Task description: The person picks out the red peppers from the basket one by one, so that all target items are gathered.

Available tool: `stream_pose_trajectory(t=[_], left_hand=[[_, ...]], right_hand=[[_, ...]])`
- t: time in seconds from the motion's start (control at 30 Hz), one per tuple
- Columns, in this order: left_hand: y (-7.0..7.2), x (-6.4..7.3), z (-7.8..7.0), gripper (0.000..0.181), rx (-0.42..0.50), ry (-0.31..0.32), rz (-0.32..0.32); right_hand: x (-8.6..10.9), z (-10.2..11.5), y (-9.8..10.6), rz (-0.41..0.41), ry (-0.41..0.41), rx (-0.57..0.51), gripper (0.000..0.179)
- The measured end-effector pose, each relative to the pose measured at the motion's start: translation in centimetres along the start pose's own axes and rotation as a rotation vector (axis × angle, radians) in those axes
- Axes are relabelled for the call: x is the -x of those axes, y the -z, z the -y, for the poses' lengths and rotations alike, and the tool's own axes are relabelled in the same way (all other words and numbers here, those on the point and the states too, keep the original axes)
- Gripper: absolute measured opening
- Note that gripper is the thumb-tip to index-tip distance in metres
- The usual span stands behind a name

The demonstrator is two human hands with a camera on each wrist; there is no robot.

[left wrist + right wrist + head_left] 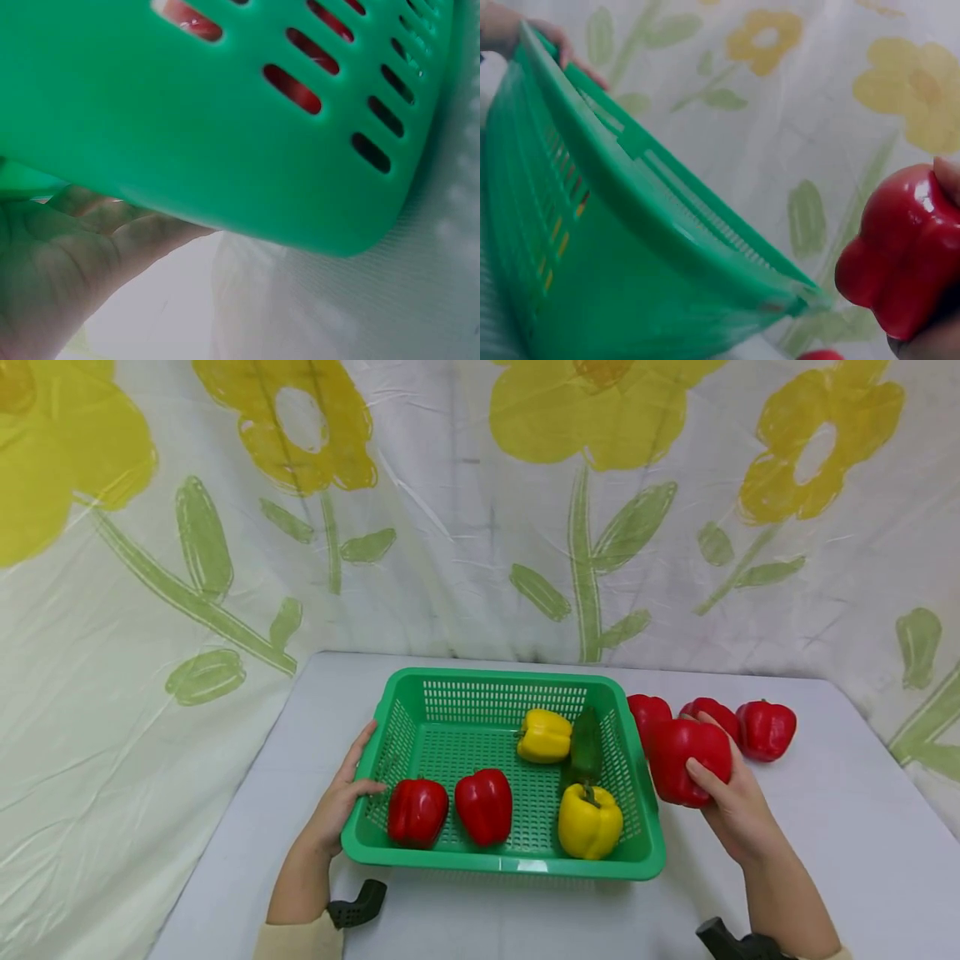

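Clasping pepper (677,765): right grip (741,795); left grip (340,799) spread against basket (420,857).

Basket (495,862): one. Red peppers (483,807): six in total, comprising two in the basket, one in the right hand (738,802) and three on the table (810,843). Yellow peppers (590,827): two, both in the basket. Dark green vegetable (587,745): one, in the basket. Hands: two, the right hand and the left hand (339,806). Black wrist devices (360,904): two, one per wrist. Table: one. Backdrop cloth (427,602): one, bearing four visible yellow flowers (547,414).
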State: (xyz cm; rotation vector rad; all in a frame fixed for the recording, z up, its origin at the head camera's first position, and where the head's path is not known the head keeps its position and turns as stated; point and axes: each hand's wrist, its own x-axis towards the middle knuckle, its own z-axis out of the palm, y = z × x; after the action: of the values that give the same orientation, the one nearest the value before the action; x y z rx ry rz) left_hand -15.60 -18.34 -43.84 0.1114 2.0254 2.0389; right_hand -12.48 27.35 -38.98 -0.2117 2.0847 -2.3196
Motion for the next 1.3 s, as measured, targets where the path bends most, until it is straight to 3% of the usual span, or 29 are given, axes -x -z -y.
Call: stream_pose_trajectory(t=[0.13, 0.33, 0.9, 1.3], left_hand=[[0.0, -0.1, 0.0, 0.079, -0.001, -0.005, -0.001], [0.1, -0.1, 0.1, 0.079, 0.003, -0.011, 0.009], [0.0, 0.0, 0.0, 0.077, -0.004, -0.015, 0.003], [0.0, 0.0, 0.0, 0.077, -0.003, -0.015, 0.003]], right_hand=[[0.5, -1.2, 1.3, -0.049, -0.014, 0.004, 0.063], [1.4, -3.8, 2.2, -0.087, -0.116, 0.043, 0.063], [1.5, -7.7, 1.1, -0.123, -0.352, 0.173, 0.075], [1.6, -8.6, 0.8, -0.144, -0.380, 0.211, 0.070]])
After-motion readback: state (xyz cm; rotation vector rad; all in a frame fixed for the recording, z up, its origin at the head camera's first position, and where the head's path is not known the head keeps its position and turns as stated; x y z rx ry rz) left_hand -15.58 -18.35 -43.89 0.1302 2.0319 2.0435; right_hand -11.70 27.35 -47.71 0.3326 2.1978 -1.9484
